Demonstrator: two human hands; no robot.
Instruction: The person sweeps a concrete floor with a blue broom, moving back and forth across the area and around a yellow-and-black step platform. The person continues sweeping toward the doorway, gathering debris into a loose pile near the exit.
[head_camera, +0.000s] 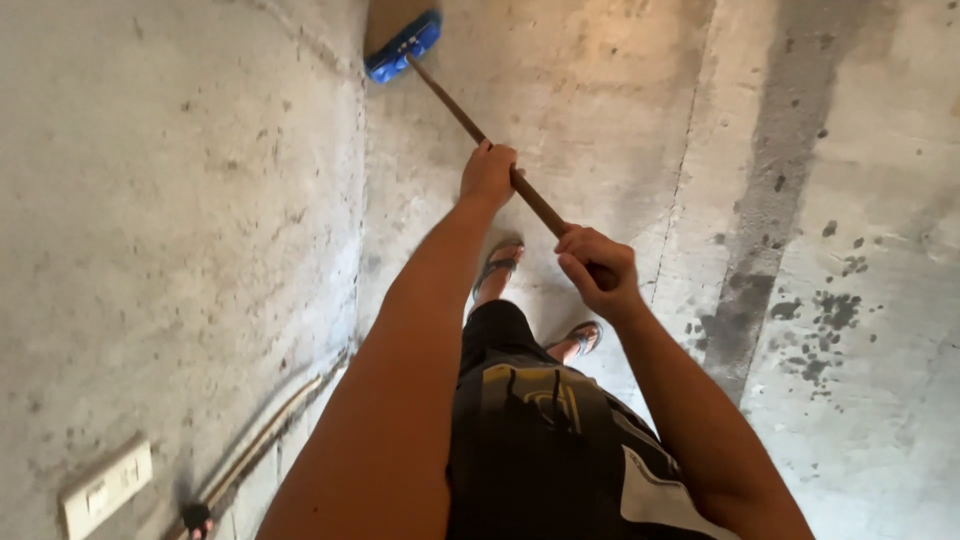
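A broom with a brown wooden handle (455, 107) and a blue head (402, 47) reaches away from me toward the base of the wall at the top of the view. My left hand (488, 174) grips the handle partway down. My right hand (597, 270) is closed around the handle's near end, closer to my body. The bristles are pale and rest where the concrete floor meets the wall. My sandalled feet (499, 265) show below the hands.
A bare concrete wall (170, 220) fills the left side, with a white wall socket (107, 487) low on it and a thin pipe (262, 441) along its base. The concrete floor (820, 200) on the right carries dark stains and a dark stripe.
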